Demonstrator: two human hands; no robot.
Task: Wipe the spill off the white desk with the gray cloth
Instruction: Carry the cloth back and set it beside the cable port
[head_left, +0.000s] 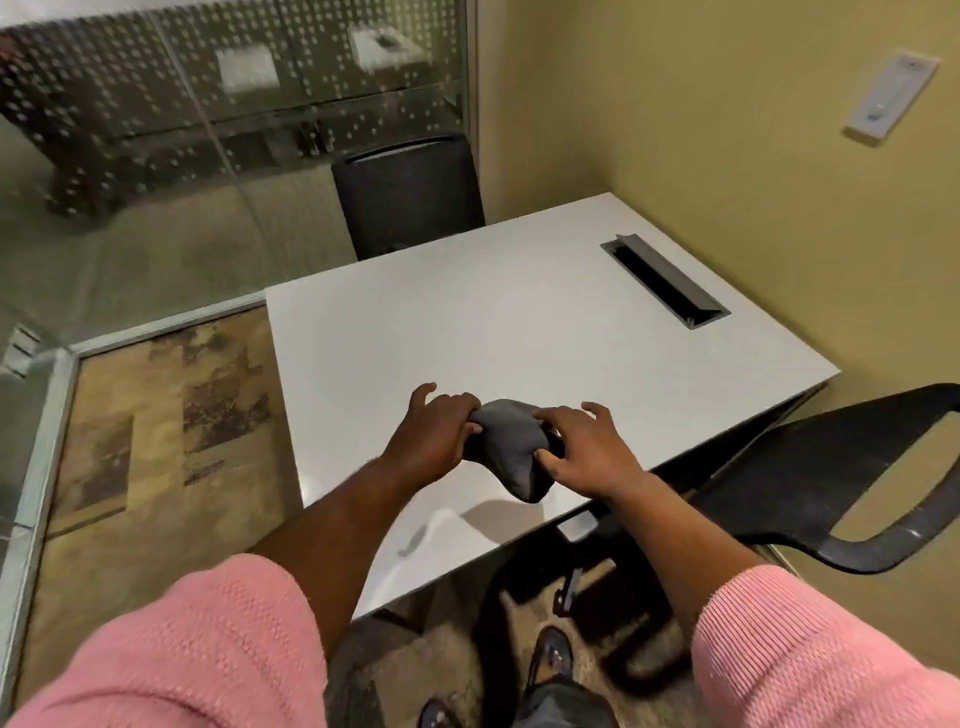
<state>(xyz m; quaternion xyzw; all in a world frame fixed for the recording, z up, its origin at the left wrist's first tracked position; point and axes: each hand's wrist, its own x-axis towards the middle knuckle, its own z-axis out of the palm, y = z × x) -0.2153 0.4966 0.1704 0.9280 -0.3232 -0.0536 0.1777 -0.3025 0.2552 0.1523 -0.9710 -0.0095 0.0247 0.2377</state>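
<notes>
Head view: left hand and right hand both gripping bunched gray cloth, holding it over near edge of white rectangular desk. Black mesh chair crowding right corner; second dark chair standing at far side; open cable slot sitting far right.

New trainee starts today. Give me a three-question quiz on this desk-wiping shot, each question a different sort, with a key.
1. True or false: only one hand touches the gray cloth.
2. Multiple choice: where does the open cable slot sit on the white desk? A) near edge B) far right C) far left
3. Fill in: the chair at the desk's far side is ____ in colour.

Key:
1. False; the left hand and the right hand both grip it.
2. B
3. black
</notes>
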